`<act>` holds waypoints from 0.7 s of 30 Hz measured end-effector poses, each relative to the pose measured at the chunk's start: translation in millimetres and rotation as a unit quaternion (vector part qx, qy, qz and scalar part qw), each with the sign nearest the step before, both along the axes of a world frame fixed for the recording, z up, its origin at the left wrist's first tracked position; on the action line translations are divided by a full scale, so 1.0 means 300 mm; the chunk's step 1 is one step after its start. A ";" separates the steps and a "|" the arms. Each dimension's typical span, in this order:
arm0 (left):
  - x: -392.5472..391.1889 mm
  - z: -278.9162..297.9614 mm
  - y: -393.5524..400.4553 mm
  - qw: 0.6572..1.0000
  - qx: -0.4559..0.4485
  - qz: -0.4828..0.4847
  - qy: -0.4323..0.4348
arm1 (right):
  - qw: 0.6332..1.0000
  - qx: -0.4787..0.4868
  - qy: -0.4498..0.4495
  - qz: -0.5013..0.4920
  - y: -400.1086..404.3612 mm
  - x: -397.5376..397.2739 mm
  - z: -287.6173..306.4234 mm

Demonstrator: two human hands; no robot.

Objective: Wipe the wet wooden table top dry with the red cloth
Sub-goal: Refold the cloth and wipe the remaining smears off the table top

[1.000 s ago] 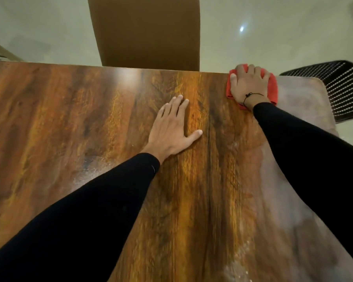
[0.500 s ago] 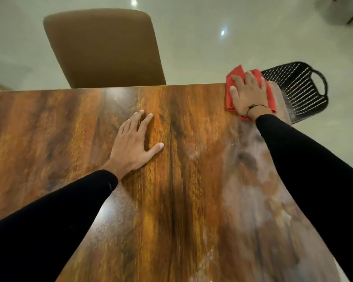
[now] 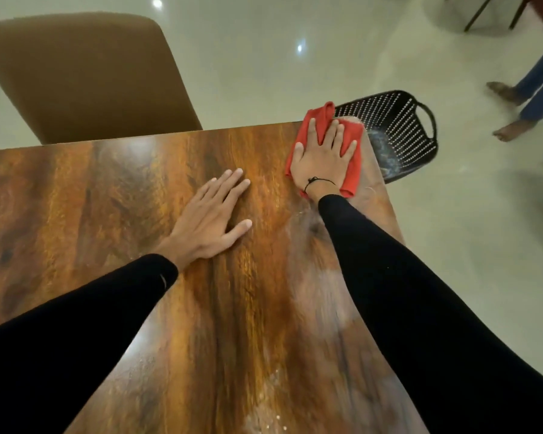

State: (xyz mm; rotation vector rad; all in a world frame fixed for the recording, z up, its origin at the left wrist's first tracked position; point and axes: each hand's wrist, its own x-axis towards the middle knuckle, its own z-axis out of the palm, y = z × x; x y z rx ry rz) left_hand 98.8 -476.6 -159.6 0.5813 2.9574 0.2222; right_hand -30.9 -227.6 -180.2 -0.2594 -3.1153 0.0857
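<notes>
1. Right hand (image 3: pixel 322 158) lies flat on the red cloth (image 3: pixel 351 137), fingers fanned wide and palm pressing down — no pinch here, just an open, spread grip pinning the fabric to the wood. A thin dark cord circles the wrist above the black sleeve (image 3: pixel 405 292).
2. Left hand (image 3: pixel 212 219) rests palm-down on bare wood near the middle, fingers stretched out and close together, thumb splayed to the side, holding nothing.
3. The wooden surface (image 3: pixel 107 198) shows glossy orange-brown grain on the left; the right strip looks dull and cloudy with pale smears, and white specks dot the near edge.
4. Beyond the far edge stands a tan padded chair (image 3: pixel 82 76) on a pale shiny floor (image 3: pixel 264 57); a black perforated basket (image 3: pixel 402 130) sits just past the far right corner, and someone's bare feet (image 3: pixel 511 128) stand further right.
5. The cloth sits at that far right corner — crumpled, one fold poking up past the fingertips.
</notes>
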 end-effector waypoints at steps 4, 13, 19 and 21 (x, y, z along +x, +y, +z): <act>0.005 -0.019 -0.004 1.000 0.011 -0.004 0.002 | 0.998 -0.017 -0.005 -0.060 0.009 -0.057 -0.001; 0.005 -0.013 -0.007 1.000 0.020 0.010 -0.001 | 0.986 -0.042 -0.010 -0.160 0.029 -0.111 -0.001; 0.007 -0.010 0.009 1.000 0.014 0.017 -0.003 | 0.993 -0.056 -0.005 -0.102 -0.048 0.294 0.002; 0.008 -0.009 0.015 1.000 0.010 0.020 -0.004 | 0.995 -0.047 -0.016 -0.086 -0.048 0.387 0.003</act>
